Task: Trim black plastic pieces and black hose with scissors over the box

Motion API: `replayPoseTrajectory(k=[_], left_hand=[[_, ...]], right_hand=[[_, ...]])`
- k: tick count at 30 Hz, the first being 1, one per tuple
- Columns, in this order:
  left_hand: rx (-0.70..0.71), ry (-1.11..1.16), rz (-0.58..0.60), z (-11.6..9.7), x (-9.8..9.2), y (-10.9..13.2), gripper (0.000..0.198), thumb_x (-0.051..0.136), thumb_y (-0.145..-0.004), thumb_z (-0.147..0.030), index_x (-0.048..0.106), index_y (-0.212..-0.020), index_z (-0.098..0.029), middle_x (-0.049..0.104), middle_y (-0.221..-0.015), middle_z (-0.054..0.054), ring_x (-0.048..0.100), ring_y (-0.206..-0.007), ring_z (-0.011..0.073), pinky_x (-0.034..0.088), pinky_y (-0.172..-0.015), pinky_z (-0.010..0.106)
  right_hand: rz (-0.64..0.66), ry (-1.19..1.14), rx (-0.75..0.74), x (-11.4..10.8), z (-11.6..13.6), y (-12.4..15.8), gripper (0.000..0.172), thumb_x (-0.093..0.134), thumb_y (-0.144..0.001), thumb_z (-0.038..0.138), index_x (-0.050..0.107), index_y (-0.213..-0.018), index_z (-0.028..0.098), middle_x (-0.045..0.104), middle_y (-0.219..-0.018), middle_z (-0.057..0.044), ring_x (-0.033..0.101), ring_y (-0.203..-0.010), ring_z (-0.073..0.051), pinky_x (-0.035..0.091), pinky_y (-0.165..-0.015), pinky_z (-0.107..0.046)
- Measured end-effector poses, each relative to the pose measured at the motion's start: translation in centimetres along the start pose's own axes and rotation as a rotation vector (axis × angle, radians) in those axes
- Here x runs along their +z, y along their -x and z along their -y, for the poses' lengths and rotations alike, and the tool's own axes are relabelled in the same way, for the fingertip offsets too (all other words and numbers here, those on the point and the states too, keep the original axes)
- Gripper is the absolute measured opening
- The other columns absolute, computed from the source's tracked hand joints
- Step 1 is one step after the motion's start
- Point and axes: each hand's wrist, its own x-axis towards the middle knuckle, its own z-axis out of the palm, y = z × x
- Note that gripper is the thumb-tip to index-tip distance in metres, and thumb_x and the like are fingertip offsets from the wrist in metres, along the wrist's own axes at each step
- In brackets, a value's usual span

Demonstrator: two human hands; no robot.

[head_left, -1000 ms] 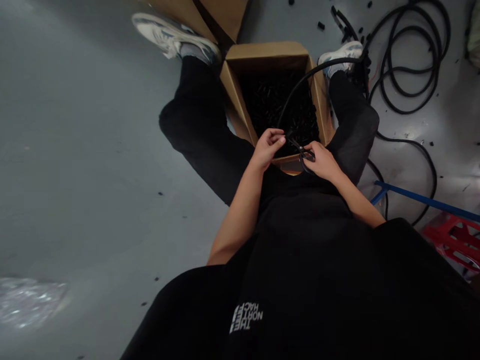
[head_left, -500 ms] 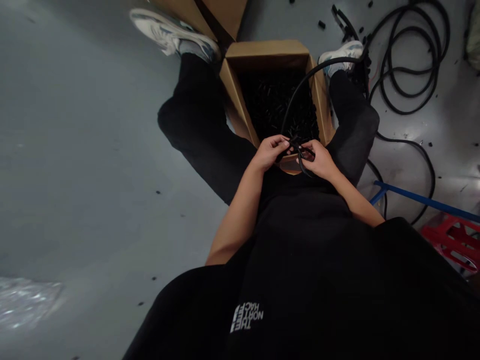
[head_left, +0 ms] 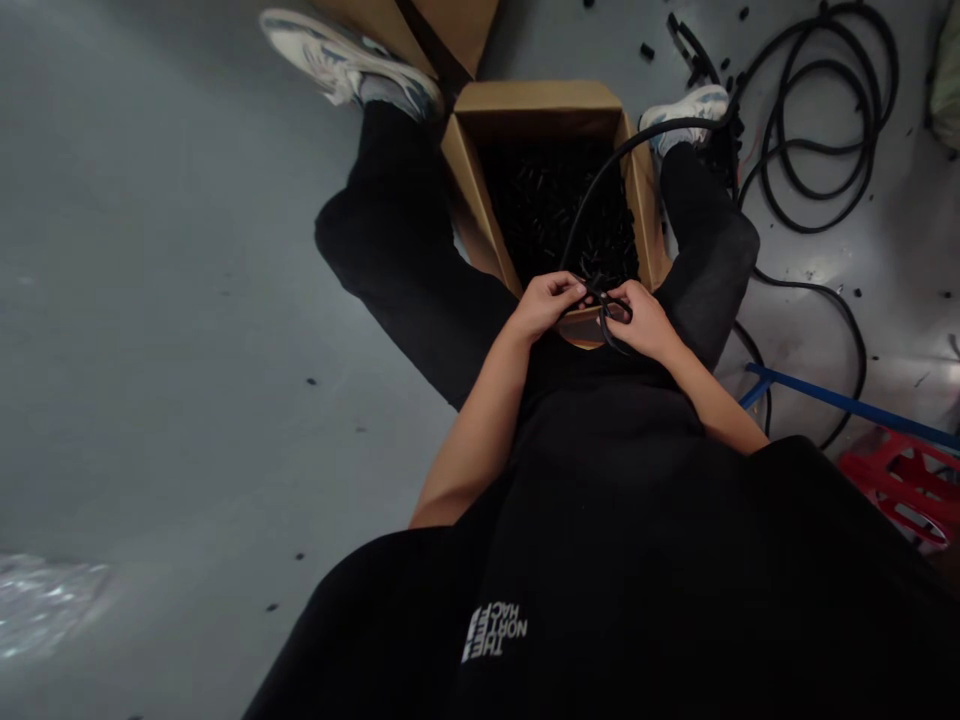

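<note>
My left hand (head_left: 546, 306) and my right hand (head_left: 645, 322) meet above the near edge of a cardboard box (head_left: 540, 97), both gripping a black cable (head_left: 600, 195). Between my fingers the cable forms a small loop with a dark piece at it (head_left: 604, 298); my fingers partly hide the exact shape. The cable runs up across the box opening towards the coils on the floor. The box is filled with small black tubular pieces (head_left: 551, 215), just beyond my hands.
I sit with my legs in black trousers (head_left: 712, 240) around the box, white sneakers (head_left: 694, 112) beyond. Coiled black cable (head_left: 817, 120) and scattered black bits lie on the grey floor (head_left: 225, 300) to the right. A blue bar (head_left: 847, 403) and a red crate (head_left: 904, 490) are at right.
My hands have drawn closer together around the cable loop, and my left hand has moved slightly right. The box and my legs look unchanged.
</note>
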Motion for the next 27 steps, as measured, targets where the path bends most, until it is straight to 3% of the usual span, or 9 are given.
replayPoseTrajectory(k=[5,12,19,24,27], left_hand=[[0.064,-0.082,-0.126,0.6,-0.1,-0.2,0.063,0.091,-0.083,-0.080,0.076,-0.094,-0.020,0.082,-0.092,0.008,0.078,-0.087,0.0232,0.064,-0.082,0.037],[0.134,-0.231,-0.129,1.1,0.0,-0.4,0.058,0.090,-0.082,-0.077,0.073,-0.088,-0.021,0.080,-0.093,0.008,0.073,-0.088,0.0231,0.060,-0.086,0.037],[0.106,-0.367,-0.282,1.0,-0.2,-0.6,0.040,0.090,-0.082,-0.056,0.073,-0.094,-0.021,0.081,-0.098,0.007,0.073,-0.093,0.0239,0.061,-0.089,0.038],[0.106,-0.369,-0.223,0.8,0.1,-0.4,0.032,0.089,-0.080,-0.046,0.071,-0.088,-0.021,0.080,-0.091,0.005,0.072,-0.087,0.0228,0.060,-0.084,0.036],[0.084,-0.365,-0.209,0.7,0.1,-0.4,0.034,0.092,-0.080,-0.048,0.074,-0.090,-0.021,0.082,-0.095,0.006,0.074,-0.092,0.0237,0.062,-0.091,0.038]], right_hand=[[0.035,0.105,-0.039,-0.7,0.8,0.3,0.029,0.073,-0.098,0.031,0.069,-0.125,0.022,0.075,-0.138,-0.013,0.076,-0.123,-0.032,0.062,-0.110,-0.051],[0.040,0.094,0.084,0.1,1.0,0.0,0.040,0.078,-0.095,0.037,0.067,-0.129,0.022,0.073,-0.141,-0.014,0.077,-0.115,-0.032,0.064,-0.104,-0.052],[-0.001,0.050,0.025,0.5,0.2,0.2,0.027,0.075,-0.096,0.029,0.069,-0.122,0.021,0.077,-0.132,-0.013,0.076,-0.119,-0.030,0.061,-0.108,-0.047],[0.014,0.065,0.048,0.3,0.4,0.3,0.034,0.075,-0.097,0.032,0.069,-0.129,0.022,0.075,-0.138,-0.014,0.076,-0.116,-0.030,0.061,-0.106,-0.048],[0.013,0.076,0.051,0.1,0.4,0.0,0.030,0.074,-0.098,0.032,0.069,-0.125,0.022,0.076,-0.135,-0.013,0.075,-0.115,-0.030,0.060,-0.106,-0.048]])
